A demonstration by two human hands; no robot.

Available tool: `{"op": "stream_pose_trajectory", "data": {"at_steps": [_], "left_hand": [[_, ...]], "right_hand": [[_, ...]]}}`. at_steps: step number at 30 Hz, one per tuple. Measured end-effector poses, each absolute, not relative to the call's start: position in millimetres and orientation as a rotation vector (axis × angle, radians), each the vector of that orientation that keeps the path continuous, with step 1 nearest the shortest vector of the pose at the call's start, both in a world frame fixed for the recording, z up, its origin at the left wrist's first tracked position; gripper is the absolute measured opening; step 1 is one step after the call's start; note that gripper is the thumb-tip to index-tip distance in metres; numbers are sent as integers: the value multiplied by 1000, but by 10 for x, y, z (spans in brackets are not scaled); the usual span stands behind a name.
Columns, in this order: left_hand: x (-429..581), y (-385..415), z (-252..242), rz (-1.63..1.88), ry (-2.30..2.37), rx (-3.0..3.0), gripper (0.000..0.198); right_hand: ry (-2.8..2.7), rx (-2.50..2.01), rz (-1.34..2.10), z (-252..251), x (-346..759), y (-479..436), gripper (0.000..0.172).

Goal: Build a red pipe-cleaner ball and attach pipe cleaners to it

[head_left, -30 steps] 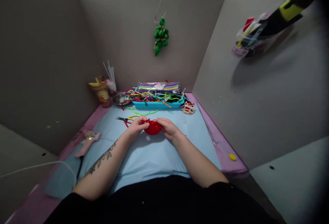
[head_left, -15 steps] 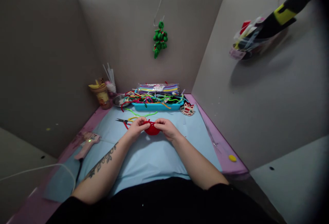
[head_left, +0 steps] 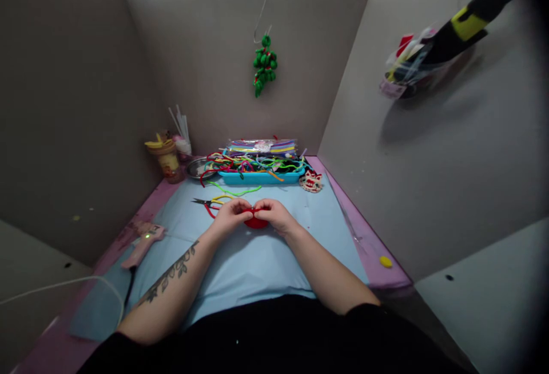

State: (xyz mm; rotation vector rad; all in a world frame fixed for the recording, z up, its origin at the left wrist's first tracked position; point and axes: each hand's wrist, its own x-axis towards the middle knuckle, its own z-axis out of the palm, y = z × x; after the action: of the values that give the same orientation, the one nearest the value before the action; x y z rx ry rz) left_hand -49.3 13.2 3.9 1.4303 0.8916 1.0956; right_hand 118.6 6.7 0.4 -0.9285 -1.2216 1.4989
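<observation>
Between my two hands is a red fuzzy piece (head_left: 256, 222), rounded at the bottom, that looks made of pipe cleaner. My left hand (head_left: 232, 214) pinches its upper left edge with thumb and fingers. On the upper right edge, my right hand (head_left: 274, 214) has a matching pinch, and the two thumbs nearly meet. The fingers hide the top of the piece. Just left of my left hand lie scissors (head_left: 210, 203) with yellow and red handles, blades pointing left. A bright green pipe cleaner (head_left: 235, 192) lies beyond the hands.
A blue tray (head_left: 261, 178) heaped with coloured pipe cleaners stands at the back, beside a metal dish (head_left: 201, 169) and a red-and-white figure (head_left: 311, 181). A pink glue gun (head_left: 143, 244) with its cord lies left. Grey partitions (head_left: 206, 65) enclose the table; a yellow disc (head_left: 385, 262) lies right.
My hands have come closer together over the top of the red piece, and its upper edge is now more covered. The whole view has shifted slightly.
</observation>
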Motion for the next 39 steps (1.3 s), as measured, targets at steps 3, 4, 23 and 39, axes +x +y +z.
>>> {"op": "stream_pose_trajectory", "data": {"at_steps": [3, 4, 23, 39], "left_hand": [[-492, 130, 20, 1066, 929, 1488, 25], [-493, 130, 14, 1057, 939, 1510, 25], [-593, 138, 105, 1168, 732, 1167, 38], [-633, 130, 86, 1096, 744, 1211, 35]], "right_hand": [[-1279, -959, 1443, -15, 1186, 67, 12], [-1302, -975, 1413, -20, 1187, 67, 12], [-1447, -694, 1171, 30, 1265, 78, 39], [-1935, -777, 544, 149, 1257, -33, 30]]}}
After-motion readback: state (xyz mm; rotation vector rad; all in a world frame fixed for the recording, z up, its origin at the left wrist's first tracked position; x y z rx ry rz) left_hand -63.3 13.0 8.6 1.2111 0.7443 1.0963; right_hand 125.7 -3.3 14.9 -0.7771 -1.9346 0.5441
